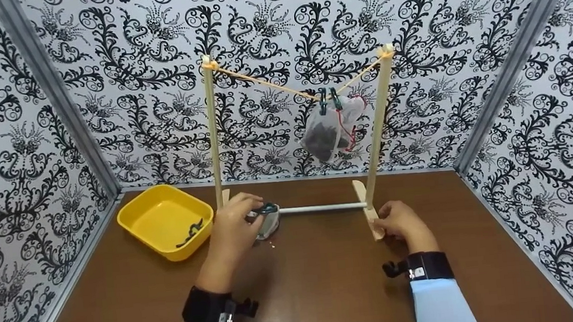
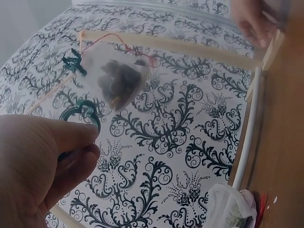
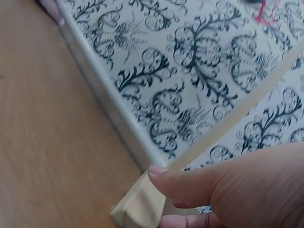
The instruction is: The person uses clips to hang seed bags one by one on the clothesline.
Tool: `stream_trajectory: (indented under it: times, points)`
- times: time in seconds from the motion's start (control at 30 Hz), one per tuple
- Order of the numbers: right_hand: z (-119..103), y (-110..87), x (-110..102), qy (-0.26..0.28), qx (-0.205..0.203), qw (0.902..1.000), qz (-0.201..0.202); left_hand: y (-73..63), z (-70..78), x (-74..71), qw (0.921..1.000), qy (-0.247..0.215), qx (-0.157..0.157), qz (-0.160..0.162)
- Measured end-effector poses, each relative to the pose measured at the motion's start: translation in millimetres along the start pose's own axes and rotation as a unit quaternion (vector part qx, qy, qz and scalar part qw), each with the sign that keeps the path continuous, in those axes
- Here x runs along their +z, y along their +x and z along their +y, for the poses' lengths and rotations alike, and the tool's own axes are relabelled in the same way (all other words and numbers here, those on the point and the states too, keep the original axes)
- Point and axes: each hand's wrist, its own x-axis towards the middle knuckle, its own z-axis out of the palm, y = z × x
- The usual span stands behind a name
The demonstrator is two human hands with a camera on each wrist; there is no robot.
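My left hand [image 1: 235,222] pinches a dark green clothes peg [image 2: 88,110] between thumb and fingers, in front of the stand's left post [image 1: 214,136]. Just beyond it, by the white crossbar [image 1: 321,207], a small whitish mesh bag [image 2: 228,206] with greenish contents lies low. My right hand [image 1: 400,221] grips the wooden foot [image 3: 140,202] under the right post [image 1: 379,127], thumb on top. From the sagging orange string [image 1: 264,83] hangs a sheer white bag [image 1: 328,129] with dark lumps and a red drawstring, held by two green pegs [image 1: 324,101].
A yellow tray [image 1: 153,214] with several dark pegs [image 1: 190,233] stands left of the stand on the brown table [image 1: 318,283]. Behind the stand rises a patterned wall [image 1: 275,146], and similar panels flank both sides.
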Motion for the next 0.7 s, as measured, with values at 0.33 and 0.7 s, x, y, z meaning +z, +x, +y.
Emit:
stream_trajectory:
  times: [0.33, 0.7]
  points:
    - [-52.4, -11.5, -5.7, -0.022, -0.083, 0.9946, 0.058, -0.8, 8.5, 2.4, 0.9988, 0.015, 0.044, 0.012]
    - [-146.4, -48.0, 41.7, 0.116, -0.250, 0.9605, -0.038, -3.7, 18.5, 13.6, 0.9979, 0.009, 0.065, 0.001]
